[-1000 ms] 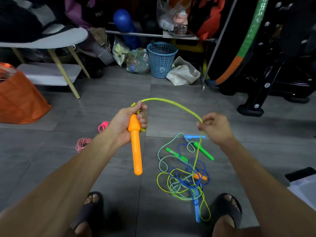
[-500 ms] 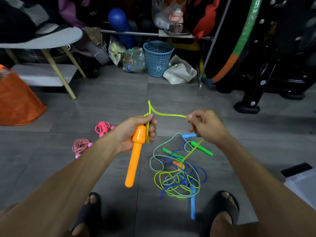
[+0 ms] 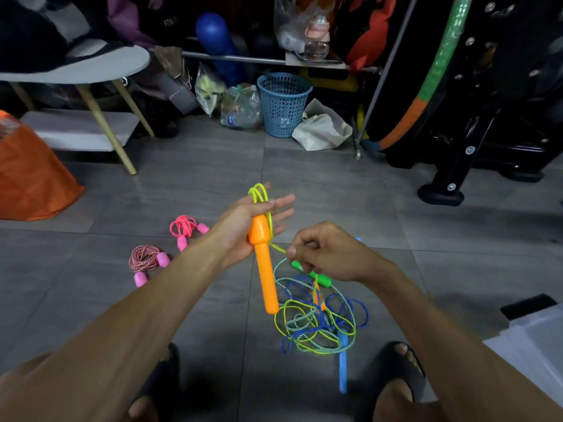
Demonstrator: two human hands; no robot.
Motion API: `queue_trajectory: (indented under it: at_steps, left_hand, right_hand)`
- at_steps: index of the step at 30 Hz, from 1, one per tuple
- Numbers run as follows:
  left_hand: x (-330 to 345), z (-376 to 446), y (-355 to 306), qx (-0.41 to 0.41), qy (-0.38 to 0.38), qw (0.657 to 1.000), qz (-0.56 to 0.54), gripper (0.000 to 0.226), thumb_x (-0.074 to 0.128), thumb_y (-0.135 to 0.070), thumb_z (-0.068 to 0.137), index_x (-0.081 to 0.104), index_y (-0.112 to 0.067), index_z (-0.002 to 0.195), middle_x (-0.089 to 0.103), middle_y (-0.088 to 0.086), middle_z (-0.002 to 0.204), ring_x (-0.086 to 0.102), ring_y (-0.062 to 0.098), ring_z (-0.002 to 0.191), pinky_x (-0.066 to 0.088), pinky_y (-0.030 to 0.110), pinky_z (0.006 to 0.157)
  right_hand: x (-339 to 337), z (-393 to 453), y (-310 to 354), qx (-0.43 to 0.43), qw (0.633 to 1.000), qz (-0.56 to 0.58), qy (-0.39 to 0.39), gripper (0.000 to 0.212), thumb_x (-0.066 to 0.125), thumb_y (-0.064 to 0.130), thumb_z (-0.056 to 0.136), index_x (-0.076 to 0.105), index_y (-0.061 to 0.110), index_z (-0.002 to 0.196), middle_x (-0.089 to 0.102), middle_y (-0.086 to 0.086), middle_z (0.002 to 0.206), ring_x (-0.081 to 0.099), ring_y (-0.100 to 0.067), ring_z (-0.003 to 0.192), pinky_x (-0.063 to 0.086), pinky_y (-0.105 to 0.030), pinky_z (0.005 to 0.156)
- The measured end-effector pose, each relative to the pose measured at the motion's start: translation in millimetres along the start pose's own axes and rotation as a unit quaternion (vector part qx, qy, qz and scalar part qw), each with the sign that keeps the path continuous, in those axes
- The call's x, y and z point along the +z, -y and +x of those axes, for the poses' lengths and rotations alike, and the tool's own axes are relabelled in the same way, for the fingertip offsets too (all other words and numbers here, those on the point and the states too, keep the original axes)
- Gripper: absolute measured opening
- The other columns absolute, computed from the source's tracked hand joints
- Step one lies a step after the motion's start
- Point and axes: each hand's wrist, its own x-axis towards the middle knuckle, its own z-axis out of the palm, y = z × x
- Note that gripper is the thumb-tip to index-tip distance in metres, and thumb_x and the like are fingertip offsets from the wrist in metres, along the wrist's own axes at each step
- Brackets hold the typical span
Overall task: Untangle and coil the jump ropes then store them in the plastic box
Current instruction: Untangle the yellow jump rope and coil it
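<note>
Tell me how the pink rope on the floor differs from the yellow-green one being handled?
The pink rope lies in a neat bundle on the floor, untouched; the yellow-green rope is looped over the left hand, trailing into the tangle. The pink rope's handles are short and pink; the yellow-green rope's orange handle is long. Both are thin cords.

Overall light: you worked in dim indoor light, the grey floor tiles (image 3: pixel 198 190) evenly lit from overhead.
Shadows: soft dark patches lay around your sandals (image 3: pixel 396 376).
Background: the clutter behind the blue basket (image 3: pixel 283 105) sank into near-black.
Distortion: your wide lens bent the edges and stretched your forearms.
Sharpness: the centre was crisp; the plastic box (image 3: pixel 536 351) looked washed-out and soft.
</note>
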Motion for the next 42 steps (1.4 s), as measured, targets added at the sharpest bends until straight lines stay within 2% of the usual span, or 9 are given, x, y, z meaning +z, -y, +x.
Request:
queue_trajectory:
  at_steps: [3, 9, 14, 19, 25, 31, 34, 39, 42]
  left_hand:
    - [-0.7, 3.3, 6.1, 0.034, -0.027, 0.978, 0.206, 0.057, 0.04, -0.004, 0.099, 0.017, -0.02, 0.149, 0.061, 0.01, 0.125, 0.06, 0.027, 0.113, 0.04, 0.033, 0.101]
    - [-15.8, -3.2, 16.9, 0.034, 0.039, 0.799, 0.599, 0.014, 0.044, -0.021, 0.098, 0.054, -0.012, 0.102, 0.066, 0.002, 0.072, 0.064, 0.019, 0.064, 0.049, 0.026, 0.066]
    - [-5.8, -10.3, 0.4, -0.036, 0.092, 0.889, 0.448, 0.027, 0.058, -0.023, 0.093, 0.063, -0.01, 0.07, 0.048, -0.001, 0.05, 0.045, 0.01, 0.044, 0.039, 0.017, 0.044]
    - [-15.0, -12.7, -14.8, -0.027, 0.143, 0.98, 0.134, 0.023, 0.06, -0.02, 0.085, 0.06, -0.011, 0.064, 0.044, -0.002, 0.046, 0.04, 0.009, 0.037, 0.047, 0.024, 0.05]
    - [-21.3, -10.5, -16.4, -0.033, 0.092, 0.981, 0.165, 0.018, 0.061, -0.016, 0.088, 0.06, -0.005, 0.073, 0.047, 0.0, 0.047, 0.043, 0.009, 0.036, 0.048, 0.024, 0.05]
    - [-25.1, -4.1, -10.0, -0.064, -0.016, 0.983, 0.173, 0.025, 0.054, -0.018, 0.094, 0.058, -0.007, 0.072, 0.055, 0.004, 0.058, 0.054, 0.014, 0.047, 0.052, 0.025, 0.051]
    - [-30.8, -2.9, -11.3, -0.082, -0.047, 0.983, 0.159, 0.026, 0.052, -0.021, 0.095, 0.056, -0.01, 0.072, 0.052, 0.003, 0.058, 0.051, 0.013, 0.046, 0.047, 0.023, 0.048]
    - [-28.7, -9.8, -15.0, -0.12, 0.029, 0.99, 0.066, 0.025, 0.047, -0.021, 0.094, 0.053, -0.011, 0.072, 0.046, 0.0, 0.055, 0.045, 0.012, 0.045, 0.043, 0.022, 0.046]
    - [-23.5, -17.5, -16.2, -0.122, 0.117, 0.986, -0.009, 0.017, 0.059, -0.023, 0.079, 0.064, -0.009, 0.072, 0.045, -0.001, 0.055, 0.044, 0.01, 0.044, 0.043, 0.021, 0.044]
  right_hand:
    - [-2.5, 2.0, -1.7, 0.03, 0.999, 0.045, 0.003, 0.009, 0.064, 0.003, 0.083, 0.069, 0.002, 0.09, 0.065, -0.008, 0.066, 0.057, -0.013, 0.056, 0.046, -0.025, 0.055]
    - [-16.5, 2.3, -15.4, 0.032, 0.955, -0.231, -0.182, 0.021, 0.059, 0.014, 0.076, 0.069, 0.021, 0.093, 0.067, 0.002, 0.078, 0.061, -0.019, 0.08, 0.048, -0.029, 0.078]
    - [-19.5, 4.0, -33.9, -0.063, 0.88, -0.356, -0.308, 0.012, 0.055, 0.016, 0.077, 0.066, 0.016, 0.079, 0.067, -0.002, 0.077, 0.063, -0.029, 0.075, 0.039, -0.034, 0.07]
    - [-11.5, 7.8, -54.6, 0.102, 0.894, -0.325, -0.292, 0.013, 0.054, 0.022, 0.086, 0.062, 0.014, 0.081, 0.066, -0.012, 0.085, 0.06, -0.037, 0.084, 0.041, -0.035, 0.069]
    - [-22.6, 9.9, -39.1, 0.075, 0.954, -0.014, -0.291, 0.022, 0.058, 0.019, 0.091, 0.065, 0.01, 0.071, 0.068, -0.011, 0.07, 0.061, -0.022, 0.065, 0.047, -0.032, 0.063]
    - [-45.8, -7.7, -27.3, 0.092, 0.943, 0.191, -0.258, 0.02, 0.059, 0.012, 0.091, 0.062, -0.008, 0.089, 0.055, -0.003, 0.053, 0.063, -0.011, 0.048, 0.053, -0.029, 0.063]
    - [-55.3, -10.8, -26.7, 0.094, 0.912, 0.307, -0.254, 0.01, 0.058, 0.013, 0.092, 0.062, 0.005, 0.092, 0.048, -0.001, 0.056, 0.056, -0.013, 0.043, 0.053, -0.035, 0.071]
    - [-54.9, -12.1, -32.6, 0.108, 0.94, 0.12, -0.301, 0.012, 0.065, 0.02, 0.088, 0.063, 0.011, 0.08, 0.043, 0.01, 0.045, 0.037, -0.007, 0.041, 0.038, -0.02, 0.046]
    - [-55.9, -7.1, -30.5, 0.062, 0.919, 0.23, -0.314, 0.006, 0.064, 0.013, 0.087, 0.067, 0.01, 0.083, 0.048, 0.006, 0.055, 0.035, -0.011, 0.048, 0.032, -0.025, 0.05]
